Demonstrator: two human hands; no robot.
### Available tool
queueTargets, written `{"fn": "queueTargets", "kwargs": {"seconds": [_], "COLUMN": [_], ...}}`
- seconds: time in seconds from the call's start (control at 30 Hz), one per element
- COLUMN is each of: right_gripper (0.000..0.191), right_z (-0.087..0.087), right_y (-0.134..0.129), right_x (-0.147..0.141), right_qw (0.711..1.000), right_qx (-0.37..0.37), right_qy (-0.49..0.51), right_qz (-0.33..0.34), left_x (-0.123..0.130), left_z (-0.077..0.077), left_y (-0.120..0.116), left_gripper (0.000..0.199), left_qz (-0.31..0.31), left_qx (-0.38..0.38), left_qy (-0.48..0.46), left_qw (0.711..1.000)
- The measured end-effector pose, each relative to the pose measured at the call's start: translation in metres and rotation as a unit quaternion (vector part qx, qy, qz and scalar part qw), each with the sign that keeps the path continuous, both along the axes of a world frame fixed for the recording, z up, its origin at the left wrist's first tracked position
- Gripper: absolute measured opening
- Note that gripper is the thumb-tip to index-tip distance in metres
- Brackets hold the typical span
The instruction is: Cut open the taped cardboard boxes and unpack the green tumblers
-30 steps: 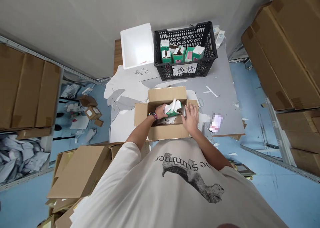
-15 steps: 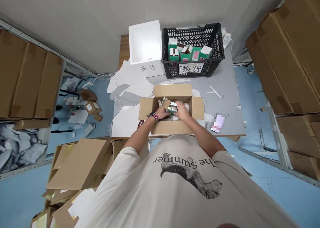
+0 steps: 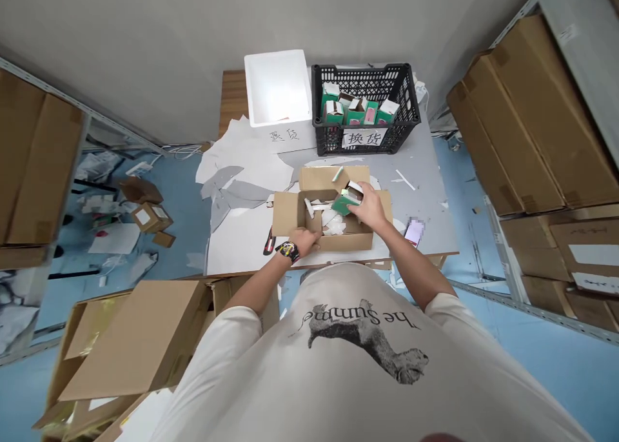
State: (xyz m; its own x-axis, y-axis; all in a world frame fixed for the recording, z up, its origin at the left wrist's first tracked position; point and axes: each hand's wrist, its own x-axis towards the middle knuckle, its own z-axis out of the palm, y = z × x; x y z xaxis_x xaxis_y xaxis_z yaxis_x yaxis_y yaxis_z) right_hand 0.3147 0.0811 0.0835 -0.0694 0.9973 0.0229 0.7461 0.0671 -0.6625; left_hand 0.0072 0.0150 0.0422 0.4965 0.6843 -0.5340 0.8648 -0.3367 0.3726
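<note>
In the head view, my right hand (image 3: 368, 206) grips a small green-and-white box (image 3: 342, 203) with its flaps open. It holds this box tilted above the right half of an open cardboard carton (image 3: 345, 242). My left hand (image 3: 304, 239) is closed over the carton's near left corner, its fingertips partly hidden by the wall. Inside the carton lie crumpled white packing material (image 3: 333, 221) and white pieces at the back left. A red-and-black box cutter (image 3: 269, 242) lies on the table beside my left hand.
Behind the carton stand a white foam box (image 3: 278, 120) and a black plastic crate (image 3: 322, 142) with several green-and-white boxes. A phone (image 3: 414, 232) rests at the right of the table (image 3: 430, 190). Large cartons (image 3: 130, 345) are stacked at the lower left; shelves with cartons (image 3: 532, 119) flank the table.
My right hand has lifted the green-and-white box up and to the right out of the carton. My left hand has let go of the contents and moved to the carton's near left corner.
</note>
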Motion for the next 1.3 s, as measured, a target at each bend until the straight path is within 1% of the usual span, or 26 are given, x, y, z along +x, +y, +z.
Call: {"fn": "queueTargets", "kwargs": {"seconds": [0.1,0.17,0.23,0.33,0.4,0.43,0.5,0.57,0.63,0.7,0.73,0.83,0.87,0.93,1.03,1.1,1.17,1.23,1.3], "right_gripper": [0.071,0.074,0.077,0.077,0.074,0.073,0.072,0.072,0.073,0.072,0.07,0.065,0.065,0.07,0.087,0.094,0.098,0.097,0.092], "right_z": [0.025,0.046,0.067,0.094,0.101,0.1,0.089,0.069,0.044,0.019,0.008,-0.021,-0.029,-0.042,-0.055,-0.059,-0.059,-0.056,-0.052], "right_y": [0.011,0.017,0.018,0.008,-0.008,-0.019,-0.043,-0.068,-0.09,-0.106,-0.112,-0.123,-0.126,-0.131,-0.142,-0.15,-0.159,-0.166,-0.172], "right_x": [0.014,0.024,0.032,0.037,0.033,0.029,0.019,0.007,-0.007,-0.019,-0.025,-0.042,-0.046,-0.055,-0.065,-0.066,-0.063,-0.056,-0.046], "right_qw": [0.998,0.994,0.99,0.986,0.987,0.987,0.99,0.994,0.996,0.996,0.995,0.993,0.991,0.987,0.982,0.981,0.981,0.981,0.982], "right_qx": [0.059,0.1,0.134,0.156,0.151,0.144,0.119,0.08,0.033,-0.014,-0.034,-0.069,-0.076,-0.093,-0.114,-0.121,-0.126,-0.127,-0.13], "right_qy": [-0.019,-0.03,-0.036,-0.035,-0.029,-0.026,-0.022,-0.021,-0.024,-0.032,-0.039,-0.069,-0.078,-0.092,-0.113,-0.13,-0.142,-0.143,-0.14], "right_qz": [-0.02,-0.031,-0.038,-0.048,-0.056,-0.06,-0.066,-0.069,-0.075,-0.084,-0.084,-0.072,-0.074,-0.091,-0.099,-0.075,-0.044,-0.017,0.011], "left_x": [0.012,0.022,0.031,0.039,0.04,0.039,0.035,0.03,0.026,0.023,0.023,0.024,0.025,0.028,0.035,0.041,0.047,0.051,0.054], "left_z": [-0.006,-0.006,-0.003,0.001,0.003,0.003,0.004,0.004,0.002,-0.003,-0.006,-0.019,-0.024,-0.035,-0.05,-0.057,-0.06,-0.061,-0.06], "left_y": [0.017,0.036,0.059,0.094,0.111,0.115,0.113,0.098,0.07,0.034,0.016,-0.032,-0.044,-0.06,-0.068,-0.067,-0.064,-0.061,-0.058], "left_gripper": [0.051,0.05,0.046,0.045,0.047,0.049,0.054,0.06,0.059,0.056,0.055,0.053,0.053,0.055,0.067,0.076,0.082,0.078,0.069], "left_qz": [0.034,0.065,0.081,0.082,0.07,0.061,0.046,0.052,0.094,0.149,0.166,0.164,0.159,0.148,0.118,0.097,0.085,0.084,0.098], "left_qx": [0.025,0.043,0.061,0.079,0.094,0.104,0.129,0.16,0.19,0.209,0.209,0.182,0.173,0.164,0.17,0.174,0.167,0.153,0.136], "left_qy": [-0.017,-0.028,-0.025,-0.023,-0.028,-0.035,-0.066,-0.111,-0.157,-0.189,-0.199,-0.224,-0.232,-0.248,-0.291,-0.326,-0.356,-0.372,-0.381], "left_qw": [0.999,0.997,0.995,0.993,0.993,0.992,0.988,0.98,0.965,0.948,0.943,0.943,0.944,0.943,0.934,0.924,0.916,0.911,0.909]}}
